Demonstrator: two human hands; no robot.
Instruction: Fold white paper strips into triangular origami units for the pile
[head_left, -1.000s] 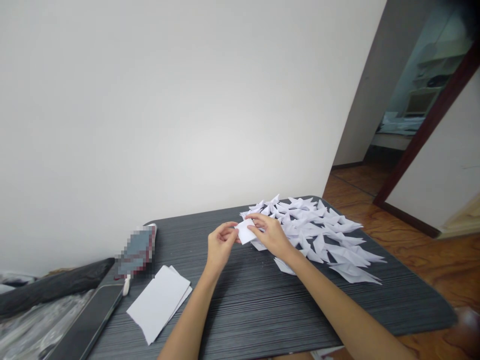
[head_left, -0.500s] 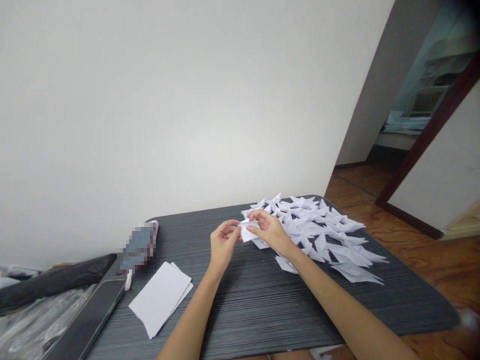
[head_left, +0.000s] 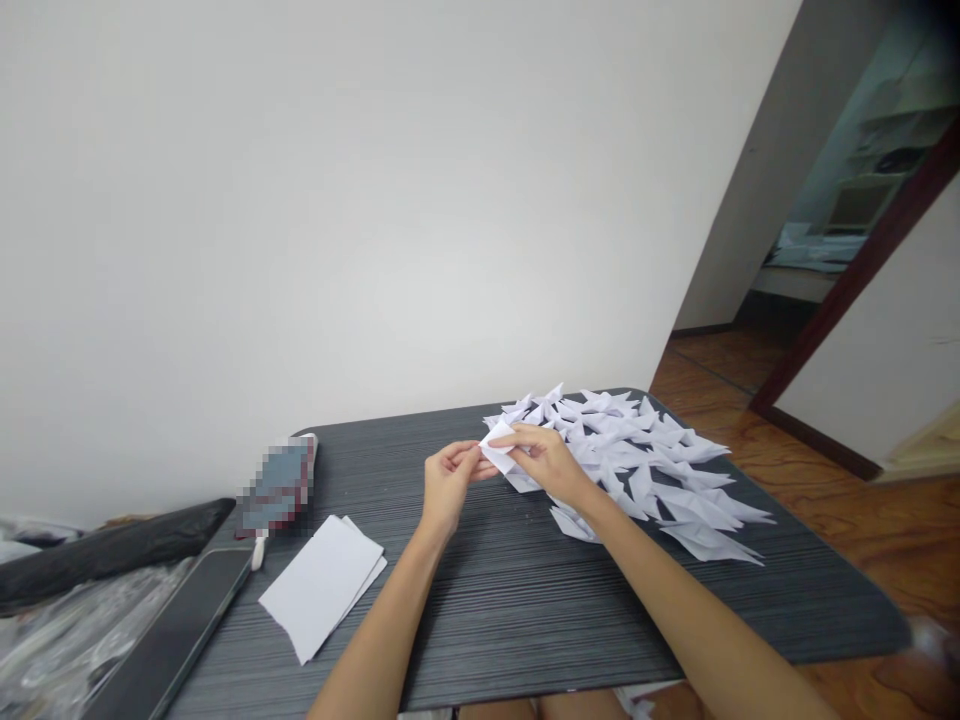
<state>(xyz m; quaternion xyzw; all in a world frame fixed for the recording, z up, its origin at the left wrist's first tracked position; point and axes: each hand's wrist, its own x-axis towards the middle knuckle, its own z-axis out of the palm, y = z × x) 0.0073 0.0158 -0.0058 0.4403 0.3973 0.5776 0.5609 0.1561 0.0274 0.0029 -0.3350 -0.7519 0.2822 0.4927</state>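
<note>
A small folded piece of white paper [head_left: 498,447] is held up above the table, between both hands. My left hand [head_left: 451,477] pinches its left corner with thumb and fingertips. From the right side, my right hand [head_left: 546,461] grips the same paper, thumb in front and fingers partly hidden behind it. Just behind and to the right lie many folded paper boats [head_left: 622,435], white and pointed, spread in a heap. Off to the left rests a small stack of flat white paper sheets [head_left: 322,585].
The dark striped table [head_left: 480,620] stands against a pale wall. On its left lie a blurred-out pouch-like item [head_left: 277,487] and a dark flat phone-like slab [head_left: 176,635]. Beyond the left edge are a black roll [head_left: 112,555] and clear plastic wrapping [head_left: 90,625].
The folded paper has been turned so that a corner now points up, and it shows a diamond-like outline. The right fingers have shifted to its right side. Both hands stay in nearly the same place.
</note>
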